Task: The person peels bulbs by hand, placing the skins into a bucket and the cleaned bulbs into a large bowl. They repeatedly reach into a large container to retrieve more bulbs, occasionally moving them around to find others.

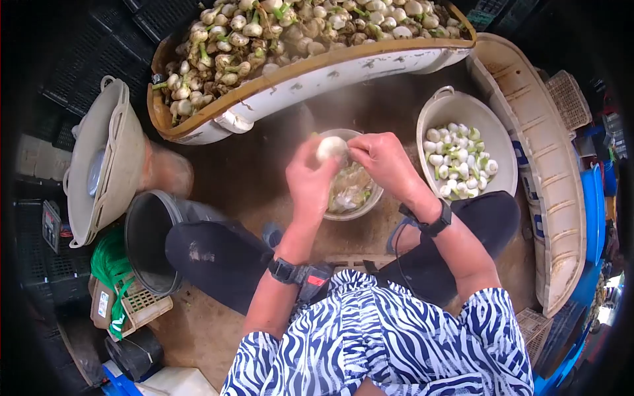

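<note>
A round white bulb that looks like fresh garlic (331, 149) is gripped in the fingers of my left hand (310, 175), above a pale bowl (370, 206). My right hand (386, 162) is closed in a pinch at the bulb's right side; what its fingertips hold is hidden. Papery skins and trimmings (351, 188) lie in the bowl below both hands. To the right, a pale handled basin (507, 165) holds many clean white bulbs (459, 158) with short green stubs.
A long white trough with a tan rim (330, 72) across the front is heaped with dirty bulbs (231, 53). At left stand a tilted pale basin (82, 165) and a dark bucket (152, 237) beside my knee. A long beige panel (555, 198) borders the right.
</note>
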Demonstrator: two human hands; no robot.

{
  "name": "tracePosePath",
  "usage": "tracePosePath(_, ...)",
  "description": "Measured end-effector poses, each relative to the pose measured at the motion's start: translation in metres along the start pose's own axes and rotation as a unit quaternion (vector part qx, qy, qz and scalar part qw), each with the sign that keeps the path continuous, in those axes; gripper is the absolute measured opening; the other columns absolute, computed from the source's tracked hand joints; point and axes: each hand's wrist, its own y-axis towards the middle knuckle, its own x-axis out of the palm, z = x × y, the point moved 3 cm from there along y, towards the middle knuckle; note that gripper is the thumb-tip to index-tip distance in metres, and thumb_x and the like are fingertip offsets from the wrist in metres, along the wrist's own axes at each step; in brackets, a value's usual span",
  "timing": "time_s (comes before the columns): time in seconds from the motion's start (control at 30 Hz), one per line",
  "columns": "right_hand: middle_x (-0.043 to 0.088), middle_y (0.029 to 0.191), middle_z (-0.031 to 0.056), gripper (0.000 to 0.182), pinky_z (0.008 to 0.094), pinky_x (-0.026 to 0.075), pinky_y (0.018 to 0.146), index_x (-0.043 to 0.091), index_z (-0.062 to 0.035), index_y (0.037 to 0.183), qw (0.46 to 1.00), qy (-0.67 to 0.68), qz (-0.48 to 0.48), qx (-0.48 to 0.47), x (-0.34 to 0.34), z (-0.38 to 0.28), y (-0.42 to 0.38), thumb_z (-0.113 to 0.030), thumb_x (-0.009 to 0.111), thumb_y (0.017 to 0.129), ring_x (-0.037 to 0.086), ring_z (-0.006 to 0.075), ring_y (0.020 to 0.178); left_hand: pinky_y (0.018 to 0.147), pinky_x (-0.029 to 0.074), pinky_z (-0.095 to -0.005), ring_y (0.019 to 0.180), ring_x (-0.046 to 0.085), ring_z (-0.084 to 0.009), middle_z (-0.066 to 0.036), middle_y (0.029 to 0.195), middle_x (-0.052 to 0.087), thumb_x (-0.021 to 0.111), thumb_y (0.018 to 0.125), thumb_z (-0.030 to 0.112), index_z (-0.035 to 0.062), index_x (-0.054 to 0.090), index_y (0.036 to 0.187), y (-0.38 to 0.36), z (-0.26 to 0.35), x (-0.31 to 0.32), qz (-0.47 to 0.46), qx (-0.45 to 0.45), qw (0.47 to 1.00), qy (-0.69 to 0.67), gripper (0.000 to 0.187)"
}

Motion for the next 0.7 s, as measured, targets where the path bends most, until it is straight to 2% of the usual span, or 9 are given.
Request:
tracePosePath(0.03, 0.062, 0.077, 0.0198, 0.010, 0.0371, 0.048, 0.061, 0.064, 0.0027, 0.083, 0.999, -0.028, -0.005, -0.031, 0.000, -0.002, -0.001, -0.006, 0.060, 0.079, 0.062, 0.0338, 0.068, 0.072, 0.052, -0.0236, 0.083, 0.060, -0.0099, -0.006, 0.097, 0.064, 0.068, 0.078, -0.001, -0.0057, 0.058, 0.112, -0.002, 0.002, 0.000, -0.005, 0.034, 0.999, 0.040, 0.036)
tracePosePath(0.27, 0.057, 0.069, 0.0194, 0.011, 0.0426, 0.046, 0.057, 0.056, 0.0009, 0.068, 0.992, -0.095, 0.024, -0.078, 0.014, -0.001, -0.006, -0.006, 0.056, 0.076, 0.057, 0.0384, 0.065, 0.076, 0.048, -0.0254, 0.087, 0.059, -0.0111, -0.009, 0.096, 0.066, 0.072, 0.073, 0.001, -0.0063, 0.063, 0.104, -0.002, -0.005, 0.001, 0.030, 0.031, 0.998, 0.036, 0.033)
tracePosePath(0.37, 0.056, 0.066, 0.0184, 0.011, 0.0436, 0.046, 0.056, 0.055, -0.0007, 0.067, 0.990, -0.125, 0.046, -0.054, 0.014, 0.001, -0.007, -0.007, 0.056, 0.075, 0.057, 0.0387, 0.064, 0.076, 0.050, -0.0263, 0.089, 0.060, -0.0123, -0.009, 0.098, 0.066, 0.071, 0.072, -0.002, -0.0051, 0.063, 0.106, -0.008, 0.003, -0.004, 0.015, -0.024, 0.999, 0.015, 0.034)
tracePosePath(0.43, 0.058, 0.066, 0.0174, 0.009, 0.0449, 0.047, 0.056, 0.056, -0.0015, 0.068, 0.988, -0.125, 0.086, -0.042, 0.004, 0.015, -0.002, -0.008, 0.056, 0.075, 0.058, 0.0375, 0.064, 0.073, 0.053, -0.0279, 0.089, 0.062, -0.0156, -0.009, 0.102, 0.064, 0.066, 0.076, -0.001, -0.0020, 0.061, 0.112, -0.005, -0.002, -0.012, -0.083, -0.084, 0.983, -0.138, 0.037)
tracePosePath(0.47, 0.059, 0.066, 0.0173, 0.007, 0.0462, 0.048, 0.058, 0.057, -0.0018, 0.070, 0.988, -0.124, 0.095, 0.003, 0.000, 0.030, 0.001, -0.008, 0.056, 0.074, 0.059, 0.0374, 0.064, 0.073, 0.053, -0.0279, 0.089, 0.062, -0.0156, -0.009, 0.102, 0.064, 0.066, 0.076, -0.001, -0.0020, 0.061, 0.112, -0.003, -0.002, -0.021, -0.081, -0.083, 0.984, -0.137, 0.037)
tracePosePath(0.53, 0.062, 0.077, 0.0182, 0.009, 0.0439, 0.050, 0.065, 0.063, -0.0022, 0.080, 0.960, -0.267, 0.000, 0.090, 0.006, 0.085, 0.007, -0.007, 0.056, 0.075, 0.061, 0.0367, 0.072, 0.070, 0.054, -0.0290, 0.091, 0.063, -0.0192, -0.010, 0.107, 0.063, 0.062, 0.079, 0.003, 0.0010, 0.056, 0.118, -0.007, -0.008, -0.031, -0.182, -0.155, 0.928, -0.286, 0.039)
tracePosePath(0.57, 0.062, 0.077, 0.0182, 0.009, 0.0439, 0.050, 0.065, 0.063, -0.0022, 0.080, 0.961, -0.263, 0.000, 0.088, 0.008, 0.090, 0.001, -0.007, 0.056, 0.075, 0.061, 0.0367, 0.072, 0.065, 0.050, -0.0276, 0.087, 0.062, -0.0194, -0.011, 0.105, 0.062, 0.064, 0.082, 0.010, 0.0023, 0.051, 0.123, -0.009, -0.013, -0.035, -0.193, -0.159, 0.916, -0.313, 0.044)
tracePosePath(0.67, 0.064, 0.088, 0.0172, 0.018, 0.0414, 0.049, 0.073, 0.065, -0.0017, 0.091, 0.982, -0.184, -0.010, 0.029, 0.017, 0.075, -0.008, -0.004, 0.056, 0.076, 0.061, 0.0361, 0.082, 0.059, 0.048, -0.0244, 0.084, 0.060, -0.0141, -0.005, 0.101, 0.061, 0.062, 0.083, 0.013, 0.0039, 0.052, 0.122, -0.012, -0.016, -0.039, -0.190, -0.200, 0.896, -0.347, 0.041)
tracePosePath(0.7, 0.064, 0.091, 0.0163, 0.021, 0.0403, 0.049, 0.076, 0.065, -0.0016, 0.096, 0.995, -0.096, -0.004, -0.029, 0.017, 0.045, -0.006, -0.003, 0.056, 0.077, 0.061, 0.0352, 0.085, 0.059, 0.048, -0.0244, 0.084, 0.060, -0.0141, -0.005, 0.101, 0.061, 0.062, 0.083, 0.013, 0.0039, 0.052, 0.122, -0.014, -0.021, -0.039, -0.185, -0.205, 0.896, -0.348, 0.041)
